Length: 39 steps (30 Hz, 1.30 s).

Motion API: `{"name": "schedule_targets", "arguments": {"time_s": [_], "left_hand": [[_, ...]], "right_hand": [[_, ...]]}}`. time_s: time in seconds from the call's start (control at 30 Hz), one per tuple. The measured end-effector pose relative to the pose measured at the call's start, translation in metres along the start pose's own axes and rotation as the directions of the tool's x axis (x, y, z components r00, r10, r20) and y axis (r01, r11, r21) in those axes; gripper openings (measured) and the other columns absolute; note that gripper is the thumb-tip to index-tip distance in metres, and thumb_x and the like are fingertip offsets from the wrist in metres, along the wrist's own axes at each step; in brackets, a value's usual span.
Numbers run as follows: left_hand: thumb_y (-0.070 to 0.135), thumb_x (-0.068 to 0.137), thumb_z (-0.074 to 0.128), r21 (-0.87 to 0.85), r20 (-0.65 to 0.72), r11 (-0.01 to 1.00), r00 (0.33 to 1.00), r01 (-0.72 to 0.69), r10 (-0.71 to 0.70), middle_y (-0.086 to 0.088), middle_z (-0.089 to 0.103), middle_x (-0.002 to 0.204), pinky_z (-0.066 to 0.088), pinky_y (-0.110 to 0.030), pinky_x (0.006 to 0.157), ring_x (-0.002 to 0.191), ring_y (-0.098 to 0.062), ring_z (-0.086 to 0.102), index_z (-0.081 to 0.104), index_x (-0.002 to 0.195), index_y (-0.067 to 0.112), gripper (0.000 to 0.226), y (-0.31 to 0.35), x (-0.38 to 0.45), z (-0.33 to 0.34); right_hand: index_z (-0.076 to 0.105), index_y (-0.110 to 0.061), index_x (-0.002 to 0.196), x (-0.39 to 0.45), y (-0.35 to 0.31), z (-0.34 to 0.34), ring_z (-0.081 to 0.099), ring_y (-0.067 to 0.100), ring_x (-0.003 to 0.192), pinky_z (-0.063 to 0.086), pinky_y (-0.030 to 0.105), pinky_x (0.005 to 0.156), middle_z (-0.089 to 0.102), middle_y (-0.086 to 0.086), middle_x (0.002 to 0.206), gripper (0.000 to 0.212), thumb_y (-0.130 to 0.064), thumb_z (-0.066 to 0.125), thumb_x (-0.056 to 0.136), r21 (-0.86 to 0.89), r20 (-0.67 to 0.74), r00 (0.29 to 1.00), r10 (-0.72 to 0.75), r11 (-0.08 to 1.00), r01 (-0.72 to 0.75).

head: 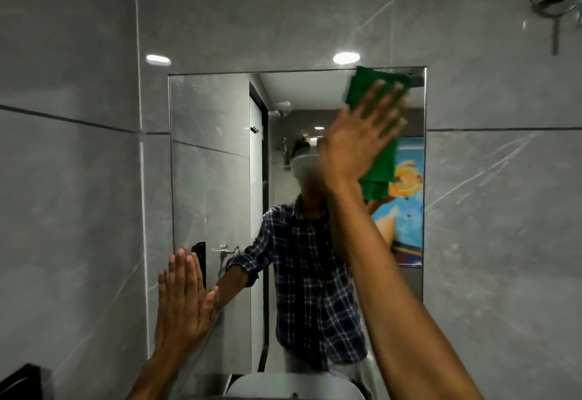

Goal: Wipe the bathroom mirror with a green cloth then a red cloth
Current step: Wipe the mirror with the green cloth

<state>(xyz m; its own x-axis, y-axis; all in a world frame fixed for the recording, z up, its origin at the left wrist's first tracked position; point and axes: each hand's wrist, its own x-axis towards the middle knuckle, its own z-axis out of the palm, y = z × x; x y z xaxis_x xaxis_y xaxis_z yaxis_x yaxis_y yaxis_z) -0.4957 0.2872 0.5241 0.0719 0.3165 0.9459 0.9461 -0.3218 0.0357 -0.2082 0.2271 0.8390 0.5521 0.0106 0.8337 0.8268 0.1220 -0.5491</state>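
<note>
The green cloth (pixel 376 122) is spread against the upper right corner of the mirror (pixel 214 179), its lower end hanging loose. The right hand (pixel 356 138) presses it flat, fingers splayed over it rather than gripping. The left hand (pixel 182 302), flat and empty, rests on the mirror's lower left edge.

green cloth (pixel 382 160) partly hidden, basin (pixel 293 387) — perhaps — cropped

Green cloth (pixel 379 160): pressed flat against upper right of mirror (pixel 217 179), top edge at frame corner, lower end hanging loose. Mirror: rectangular, wall-mounted, center frame.
</note>
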Motion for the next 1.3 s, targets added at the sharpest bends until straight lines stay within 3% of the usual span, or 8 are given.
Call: {"name": "schedule_targets", "arguments": {"time_s": [0.1, 0.23, 0.47, 0.63, 0.87, 1.1, 1.2, 1.3], "left_hand": [[0.045, 0.108, 0.02, 0.037, -0.034, 0.999, 0.999, -0.017, 0.018, -0.022, 0.009, 0.176, 0.009, -0.055, 0.133, 0.163, -0.039, 0.011, 0.008, 0.166, 0.001, 0.074, -0.004, -0.003, 0.009], [0.046, 0.108, 0.019, 0.025, -0.022, 1.0, 1.0, -0.004, 0.004, -0.018, 0.007, 0.177, 0.005, -0.052, 0.133, 0.164, -0.035, 0.009, 0.007, 0.166, 0.003, 0.073, 0.0, 0.0, 0.006], [0.047, 0.107, 0.021, -0.011, 0.058, 0.999, 0.998, 0.037, -0.037, -0.018, 0.008, 0.177, 0.004, -0.051, 0.134, 0.164, -0.036, 0.009, 0.008, 0.166, 0.003, 0.075, -0.006, 0.001, 0.01], [0.048, 0.107, 0.023, -0.078, 0.078, 0.997, 0.997, 0.03, -0.023, -0.016, 0.007, 0.177, 0.003, -0.05, 0.134, 0.164, -0.034, 0.01, 0.008, 0.167, 0.005, 0.075, 0.023, -0.014, 0.015], [0.048, 0.107, 0.022, -0.019, 0.05, 0.999, 0.998, 0.034, -0.033, -0.015, 0.008, 0.177, 0.007, -0.052, 0.133, 0.164, -0.031, 0.01, 0.007, 0.167, 0.006, 0.075, 0.002, 0.0, 0.002], [0.047, 0.108, 0.02, 0.005, 0.03, 1.0, 1.0, 0.009, -0.009, -0.016, 0.003, 0.177, 0.003, -0.052, 0.134, 0.165, -0.032, 0.006, 0.003, 0.167, 0.005, 0.075, -0.001, 0.003, 0.002], [0.046, 0.107, 0.021, 0.004, 0.04, 1.0, 0.999, 0.026, -0.026, -0.018, 0.004, 0.177, 0.005, -0.054, 0.133, 0.165, -0.034, 0.007, 0.003, 0.167, 0.004, 0.075, 0.0, 0.002, 0.0], [0.047, 0.108, 0.02, 0.026, 0.041, 0.999, 0.999, 0.021, -0.022, -0.018, 0.005, 0.177, 0.007, -0.055, 0.133, 0.164, -0.034, 0.009, 0.003, 0.167, 0.004, 0.074, 0.003, 0.0, 0.0]], "right_hand": [[0.015, -0.008, 0.165, -0.04, -0.049, 0.027, 0.008, 0.041, 0.161, 0.01, 0.059, 0.131, 0.01, 0.022, 0.173, 0.068, -0.042, 0.031, 0.108, 0.07, 0.103, 0.888, -0.449, 0.894, 0.443], [0.008, -0.017, 0.167, -0.103, -0.025, 0.036, -0.005, 0.034, 0.163, 0.002, 0.056, 0.132, 0.0, 0.013, 0.176, 0.069, -0.045, 0.03, 0.108, 0.178, 0.321, 0.372, -0.871, 0.442, 0.879], [0.015, -0.008, 0.165, -0.073, -0.037, 0.023, 0.012, 0.043, 0.16, 0.014, 0.06, 0.13, 0.012, 0.022, 0.173, 0.069, -0.044, 0.031, 0.108, 0.012, 0.089, 0.981, -0.173, 0.985, 0.173], [0.009, -0.007, 0.165, -0.098, -0.104, 0.042, 0.002, 0.041, 0.161, 0.008, 0.061, 0.13, 0.004, 0.022, 0.173, 0.069, -0.04, 0.031, 0.109, 0.142, 0.178, 0.884, -0.431, 0.901, 0.411], [0.008, -0.012, 0.166, -0.154, -0.121, 0.065, -0.008, 0.034, 0.162, 0.004, 0.056, 0.132, -0.003, 0.016, 0.175, 0.067, -0.041, 0.03, 0.11, 0.265, 0.282, 0.39, -0.877, 0.462, 0.846], [0.01, -0.011, 0.165, -0.087, -0.009, 0.034, 0.012, 0.038, 0.16, 0.005, 0.057, 0.13, -0.002, 0.013, 0.173, 0.069, -0.047, 0.028, 0.108, 0.009, 0.079, 0.951, -0.298, 0.954, 0.299], [0.018, -0.009, 0.164, -0.094, -0.006, 0.024, 0.019, 0.043, 0.158, 0.014, 0.06, 0.128, 0.019, 0.022, 0.171, 0.065, -0.046, 0.026, 0.111, 0.022, 0.013, 0.987, 0.163, 0.986, -0.163], [0.017, -0.006, 0.164, -0.141, -0.036, 0.027, 0.015, 0.045, 0.159, 0.012, 0.063, 0.129, 0.015, 0.024, 0.172, 0.066, -0.043, 0.03, 0.111, 0.088, 0.058, 0.989, 0.14, 0.986, -0.144]]}}
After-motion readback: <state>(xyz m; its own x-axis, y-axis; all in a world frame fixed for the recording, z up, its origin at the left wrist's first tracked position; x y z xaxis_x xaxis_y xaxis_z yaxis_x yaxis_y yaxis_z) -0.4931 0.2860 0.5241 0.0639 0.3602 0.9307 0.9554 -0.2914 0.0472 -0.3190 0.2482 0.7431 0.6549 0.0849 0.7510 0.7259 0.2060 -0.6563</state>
